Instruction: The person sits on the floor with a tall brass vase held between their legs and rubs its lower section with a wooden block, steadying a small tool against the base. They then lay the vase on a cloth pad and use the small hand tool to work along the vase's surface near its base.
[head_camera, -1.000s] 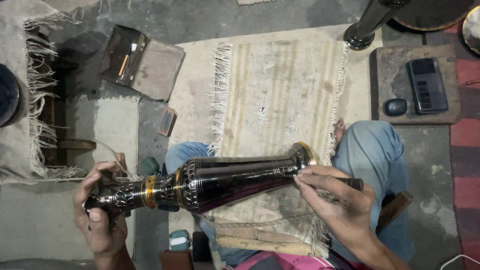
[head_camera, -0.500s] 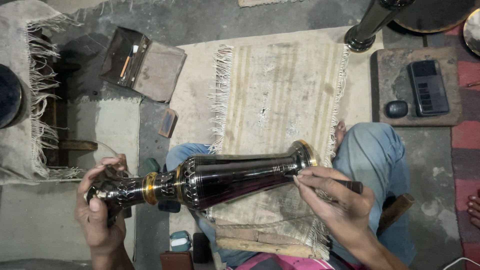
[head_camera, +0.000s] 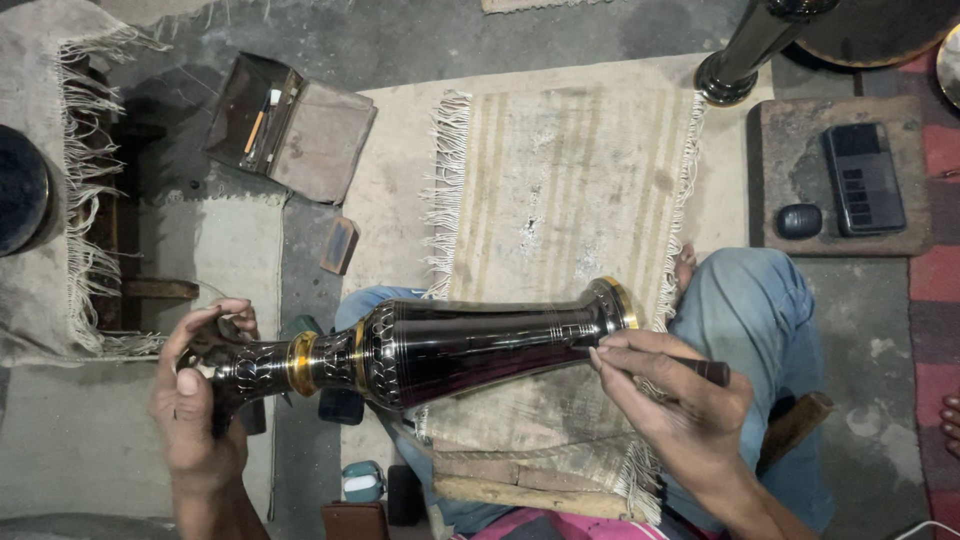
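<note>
Head camera looks straight down, and I go from the left side. At the far left edge I see a dark round object (head_camera: 20, 190), cut off by the frame, so I cannot name it. Near it lies an open tool case (head_camera: 285, 125) with a few thin tools inside, too small to identify. The left hand (head_camera: 200, 400) is closed around the narrow base end of a dark engraved metal vase (head_camera: 430, 345); the thumb lies on top, and the fingers curl behind, mostly hidden. The vase lies almost horizontal across the lap, above the knees in blue jeans (head_camera: 750, 310), with gold bands near the base and at the flared mouth on the right. Under it spreads a fringed mat (head_camera: 570, 180). The right hand (head_camera: 680, 400) is closed around a thin dark engraving tool (head_camera: 700, 370) like a pen, and its tip touches the neck of the vase, but the fingers hide the exact point. Further right, a phone (head_camera: 865, 178) and a small dark oval object (head_camera: 799, 220) rest on a square slab (head_camera: 790, 130). At the top a black stand (head_camera: 740, 55) is partly cut off.
</note>
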